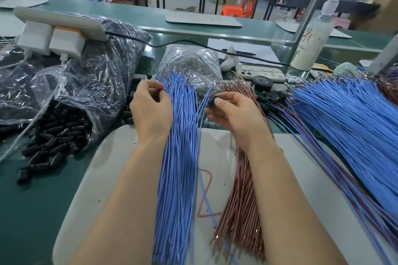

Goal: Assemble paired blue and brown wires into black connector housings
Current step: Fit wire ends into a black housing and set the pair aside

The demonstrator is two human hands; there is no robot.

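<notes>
Both forearms reach in over the mat [112,178], with the blue wires [176,168] between them and the brown wires [243,211] under the right wrist. The wires look light, thin and floppy, so they're best pinched close behind the metal tip.

The left hand [150,107] is curled at the blue tips. Whether it has one, I can't tell.

The right hand [234,116] has its palm turned inward and nips a small, hard housing [212,101] between thumb and forefinger. A blue strand [204,191] seems to trail from it. Spare housings [53,142] spill out at far left.
</notes>
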